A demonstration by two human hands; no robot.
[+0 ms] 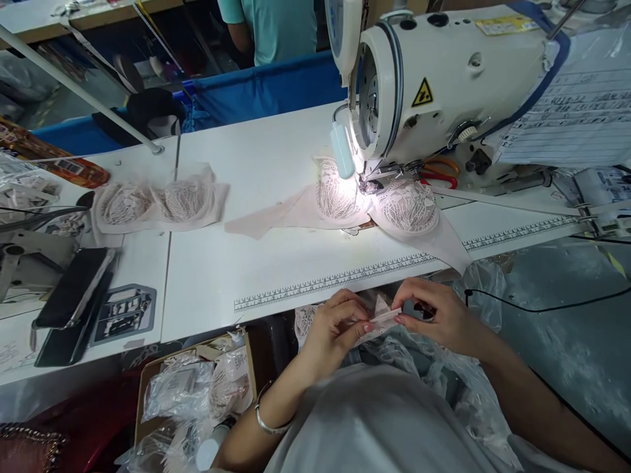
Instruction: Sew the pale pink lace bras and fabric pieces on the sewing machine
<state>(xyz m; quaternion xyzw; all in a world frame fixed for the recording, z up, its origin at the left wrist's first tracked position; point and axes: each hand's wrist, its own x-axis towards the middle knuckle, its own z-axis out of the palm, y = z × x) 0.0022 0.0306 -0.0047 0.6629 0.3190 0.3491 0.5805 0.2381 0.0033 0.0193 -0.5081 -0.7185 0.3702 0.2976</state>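
Above my lap, just below the table's front edge, my left hand (338, 328) pinches the folded edge of a pale pink bra piece (384, 318). Thumb and forefinger of my right hand (438, 315) grip the same edge from the other side. A small dark object (424, 310) sits in my right palm, mostly hidden by the fingers. Lace shows to the left of my left hand. On the table, a pale pink lace bra (338, 200) lies spread under the needle area of the white sewing machine (438, 85), lit by its lamp.
Another lace bra (162, 203) lies at the left of the table. A printed ruler (345, 272) runs along the front edge. Orange-handled scissors (446, 174) rest behind the machine's needle. A black phone case (73, 289) and a box of plastic-wrapped pieces (197, 387) are at left. Another person (279, 29) is beyond.
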